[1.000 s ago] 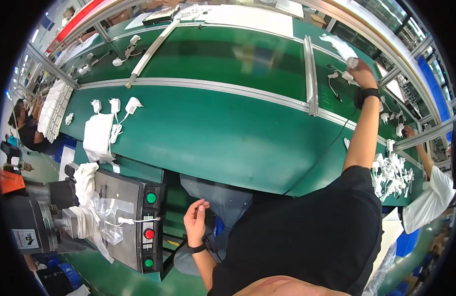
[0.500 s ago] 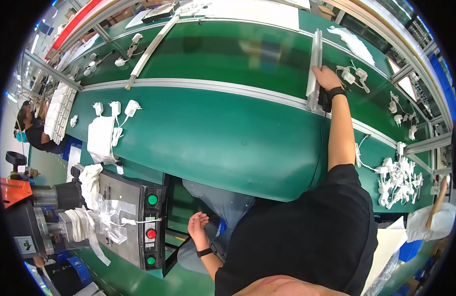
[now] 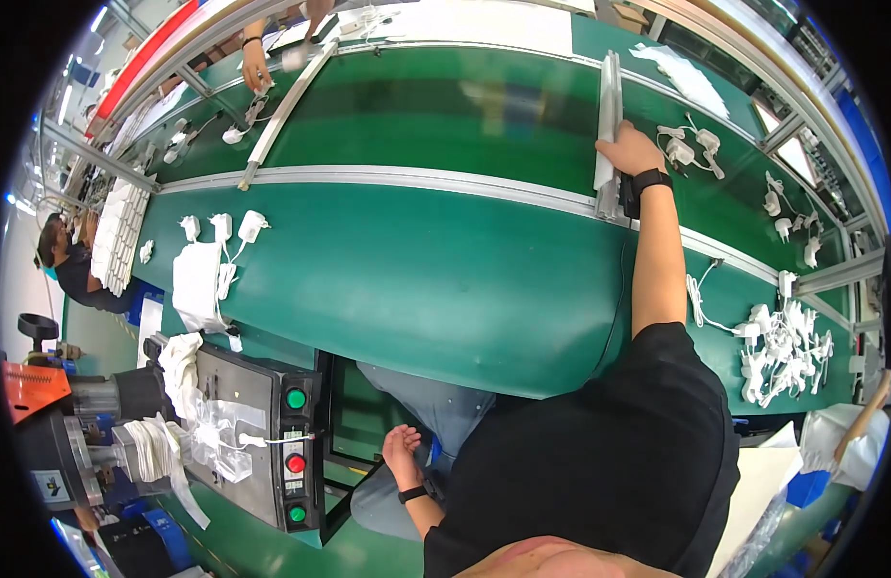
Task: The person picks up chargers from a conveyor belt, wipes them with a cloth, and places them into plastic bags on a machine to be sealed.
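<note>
My right arm reaches across the green work table (image 3: 407,270) to a pale metal crossbar (image 3: 609,106) that spans the conveyor belt (image 3: 417,106). My right hand (image 3: 632,151) is closed on that bar near its close end, the thumb lying over its left side. A small black part (image 3: 629,196) sits just below the wrist, beside the bar. Low by my lap, my left hand (image 3: 402,450) holds nothing, its fingers loosely bent and apart. White power adapters with cables (image 3: 681,150) lie on the belt right of the bar.
A heap of white adapters (image 3: 783,352) lies at right. More adapters (image 3: 252,226) stand by a white pouch (image 3: 197,284) at left. A machine with green and red buttons (image 3: 294,463) stands lower left. Another person's hand (image 3: 257,69) is over the far belt; a second crossbar (image 3: 289,116) is nearby.
Another person's hands have come in at the far left, by the adapters on the belt. My right hand stays on the crossbar, its thumb now further over it. The view has shifted slightly.
</note>
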Demonstrator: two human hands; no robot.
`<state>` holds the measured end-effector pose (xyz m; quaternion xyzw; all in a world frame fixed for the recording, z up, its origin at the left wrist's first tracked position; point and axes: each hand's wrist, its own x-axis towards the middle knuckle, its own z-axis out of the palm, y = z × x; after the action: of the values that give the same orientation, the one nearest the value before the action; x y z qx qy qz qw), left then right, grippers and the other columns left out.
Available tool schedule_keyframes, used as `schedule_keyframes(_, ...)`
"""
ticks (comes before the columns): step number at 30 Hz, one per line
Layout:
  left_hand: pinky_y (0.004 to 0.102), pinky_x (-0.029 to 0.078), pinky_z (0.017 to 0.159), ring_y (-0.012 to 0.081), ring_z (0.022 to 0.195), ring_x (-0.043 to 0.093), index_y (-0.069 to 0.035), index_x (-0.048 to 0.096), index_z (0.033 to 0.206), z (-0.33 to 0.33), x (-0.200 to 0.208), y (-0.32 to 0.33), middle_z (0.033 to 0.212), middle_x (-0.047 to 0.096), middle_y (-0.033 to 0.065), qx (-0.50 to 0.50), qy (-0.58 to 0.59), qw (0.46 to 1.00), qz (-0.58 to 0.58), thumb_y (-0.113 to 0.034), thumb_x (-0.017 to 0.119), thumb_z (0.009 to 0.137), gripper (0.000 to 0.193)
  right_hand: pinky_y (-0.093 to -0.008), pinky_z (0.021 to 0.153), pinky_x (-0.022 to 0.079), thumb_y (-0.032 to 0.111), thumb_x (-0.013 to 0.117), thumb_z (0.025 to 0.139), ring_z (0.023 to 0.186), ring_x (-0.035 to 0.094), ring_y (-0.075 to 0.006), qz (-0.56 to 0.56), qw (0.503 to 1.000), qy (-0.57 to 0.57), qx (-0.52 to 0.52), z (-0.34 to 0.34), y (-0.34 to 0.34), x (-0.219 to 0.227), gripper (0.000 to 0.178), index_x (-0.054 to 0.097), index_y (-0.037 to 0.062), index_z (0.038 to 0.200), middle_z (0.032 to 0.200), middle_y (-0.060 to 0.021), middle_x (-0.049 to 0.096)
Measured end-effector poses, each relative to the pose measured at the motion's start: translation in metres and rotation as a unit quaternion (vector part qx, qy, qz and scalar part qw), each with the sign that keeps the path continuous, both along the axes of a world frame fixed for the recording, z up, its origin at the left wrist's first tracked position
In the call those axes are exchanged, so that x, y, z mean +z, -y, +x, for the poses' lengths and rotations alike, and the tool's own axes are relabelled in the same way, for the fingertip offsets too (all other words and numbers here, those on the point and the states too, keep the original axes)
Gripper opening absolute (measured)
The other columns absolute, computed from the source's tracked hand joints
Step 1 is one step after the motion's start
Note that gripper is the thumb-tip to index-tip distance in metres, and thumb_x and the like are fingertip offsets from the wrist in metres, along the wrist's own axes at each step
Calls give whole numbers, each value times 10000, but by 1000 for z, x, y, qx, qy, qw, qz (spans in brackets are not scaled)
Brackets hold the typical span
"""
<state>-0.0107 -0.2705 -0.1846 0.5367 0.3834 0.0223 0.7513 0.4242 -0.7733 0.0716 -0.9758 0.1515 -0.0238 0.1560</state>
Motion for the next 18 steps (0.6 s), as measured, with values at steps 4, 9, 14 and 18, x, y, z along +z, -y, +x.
schedule_keyframes(4, 250, 530, 673, 154, 763, 669, -2, 615, 1093, -2, -3, 4, 916, 696, 98, -8, -4, 1000, 12, -249, 549, 1039, 261, -473, 895, 536, 430, 640, 791, 1030, 675, -408, -60, 998, 31, 16, 2, 6, -7, 641, 554, -48, 1210, 1101, -266, 691)
schedule_keyframes(9, 252, 535, 656, 167, 753, 678, -10, 606, 1107, -6, -15, 2, 911, 698, 103, -26, -4, 999, 19, -271, 550, 1036, 276, -465, 897, 537, 482, 656, 799, 1041, 677, -400, -44, 998, 44, 28, 1, 19, -8, 701, 548, -54, 1238, 1120, -272, 686)
schedule_keyframes(14, 296, 541, 648, 187, 755, 677, -26, 606, 1112, -29, -67, -15, 905, 697, 97, -18, -90, 993, -70, -311, 530, 1037, 305, -435, 931, 521, 607, 659, 809, 1058, 677, -392, 6, 999, 1, 39, 0, 24, -11, 882, 488, -98, 1311, 1142, -304, 667)
schedule_keyframes(18, 347, 551, 660, 217, 747, 673, -61, 605, 1094, -21, -90, -27, 902, 699, 79, 72, -97, 981, -153, -410, 530, 1016, 366, -423, 896, 537, 662, 675, 779, 1006, 696, -363, 18, 999, -41, 22, 1, 35, -1, 898, 549, -69, 1285, 1121, -263, 689)
